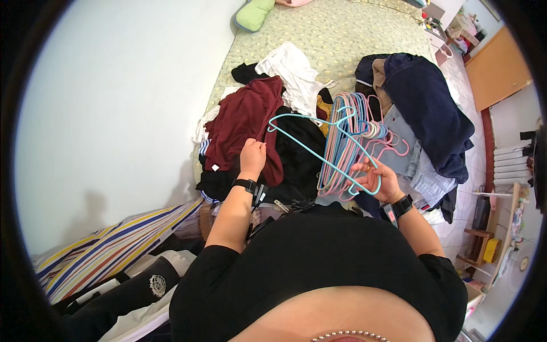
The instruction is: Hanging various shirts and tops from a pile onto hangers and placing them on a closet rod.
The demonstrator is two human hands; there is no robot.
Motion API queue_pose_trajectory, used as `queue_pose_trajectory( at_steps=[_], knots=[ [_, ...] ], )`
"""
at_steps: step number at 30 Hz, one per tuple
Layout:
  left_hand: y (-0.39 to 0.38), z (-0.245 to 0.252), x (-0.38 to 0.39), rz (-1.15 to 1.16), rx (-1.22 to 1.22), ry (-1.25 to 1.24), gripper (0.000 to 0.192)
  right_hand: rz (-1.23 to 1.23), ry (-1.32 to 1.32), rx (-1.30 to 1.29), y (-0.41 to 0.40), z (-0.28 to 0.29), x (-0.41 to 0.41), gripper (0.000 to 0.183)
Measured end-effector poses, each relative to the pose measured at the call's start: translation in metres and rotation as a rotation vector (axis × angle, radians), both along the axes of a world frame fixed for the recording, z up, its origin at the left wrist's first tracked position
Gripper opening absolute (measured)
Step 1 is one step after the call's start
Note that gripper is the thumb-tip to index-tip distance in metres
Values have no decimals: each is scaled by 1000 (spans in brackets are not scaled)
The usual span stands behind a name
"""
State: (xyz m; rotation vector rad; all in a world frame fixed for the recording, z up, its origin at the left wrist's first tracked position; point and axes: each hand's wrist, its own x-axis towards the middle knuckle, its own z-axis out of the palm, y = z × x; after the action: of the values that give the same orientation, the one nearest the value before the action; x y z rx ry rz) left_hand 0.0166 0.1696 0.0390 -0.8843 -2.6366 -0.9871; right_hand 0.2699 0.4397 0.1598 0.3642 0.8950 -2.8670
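Observation:
A light-blue plastic clothes hanger (305,151) is raised in my right hand (378,179), whose fingers grip one end of it. Its hook points up and away from me. My left hand (253,157) pinches the edge of a maroon garment (248,115) on the bed. Beneath the raised hanger lies a stack of pink, blue and white hangers (342,141). Black clothing (299,145) spreads between the maroon garment and that stack. Just beyond is a white top (290,70) with thin straps.
The bed's patterned sheet (333,34) runs away from me, with a green pillow (255,15) by the wall (115,107). On the right are piled navy denim (427,111) and light-blue denim (431,179). Striped fabric (124,239) and more clothing (141,278) are at lower left.

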Motion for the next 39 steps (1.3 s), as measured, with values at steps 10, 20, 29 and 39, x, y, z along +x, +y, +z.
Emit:
queue_pose_trajectory(
  at_steps=[10,20,29,39],
  knots=[
    [4,9,-1,-31,-50,-80,17,32,17,-143,4,-4,1,24],
    [12,37,19,-252,63,30,14,26,44,-73,-16,-22,-59,18],
    [-3,60,44,-316,45,73,8,123,13,30,-54,-43,-153,21],
    [-58,55,36,-59,18,52,8,368,-165,79,-75,-14,-110,28]
  ],
)
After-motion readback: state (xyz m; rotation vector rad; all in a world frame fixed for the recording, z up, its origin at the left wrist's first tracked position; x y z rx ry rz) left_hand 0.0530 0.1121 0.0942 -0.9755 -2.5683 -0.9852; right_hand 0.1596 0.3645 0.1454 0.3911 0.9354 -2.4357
